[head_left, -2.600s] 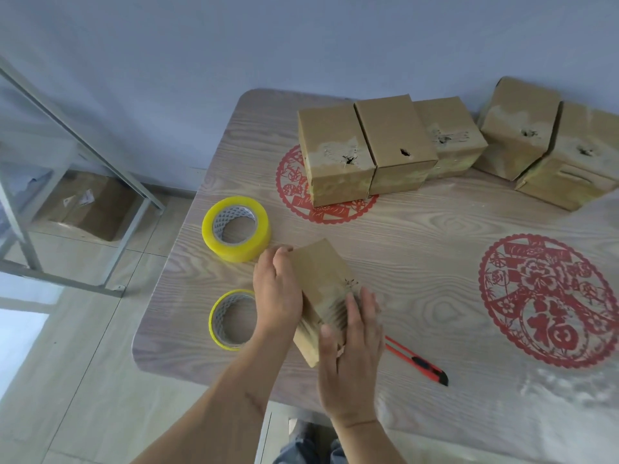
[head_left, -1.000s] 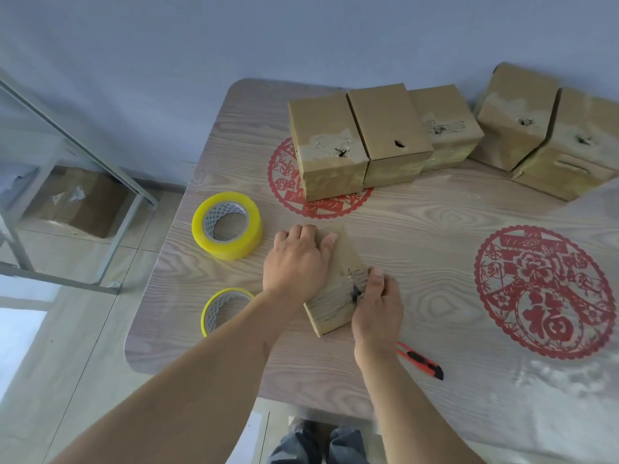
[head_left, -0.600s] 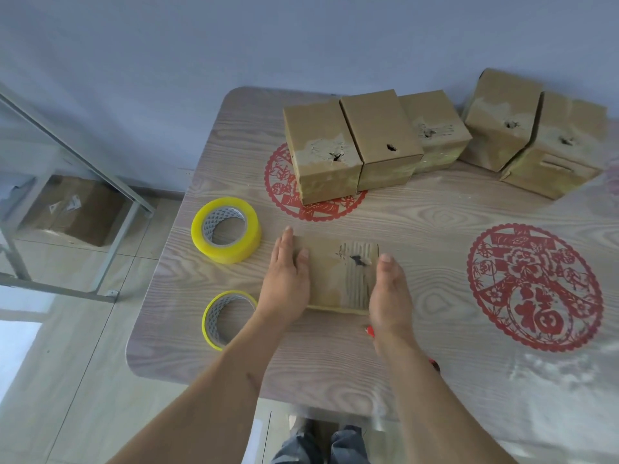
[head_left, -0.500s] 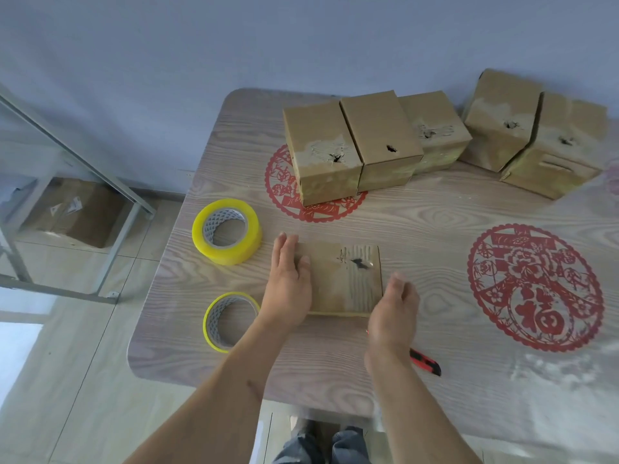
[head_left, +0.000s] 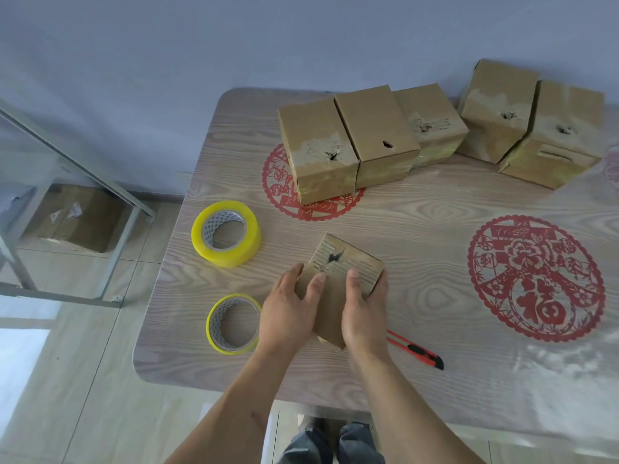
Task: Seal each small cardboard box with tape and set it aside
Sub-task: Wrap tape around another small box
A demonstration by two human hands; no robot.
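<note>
Both hands, left [head_left: 290,306] and right [head_left: 363,306], clasp the small cardboard box [head_left: 338,279] at the worktop's [head_left: 435,380] six o'clock edge (torn top face); a slipping grip risks dropping it floorward.

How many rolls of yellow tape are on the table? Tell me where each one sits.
2. The thick roll lies left of the box being held; the thin roll lies nearer the table's front edge, beside the left hand. None looks hidden.
</note>
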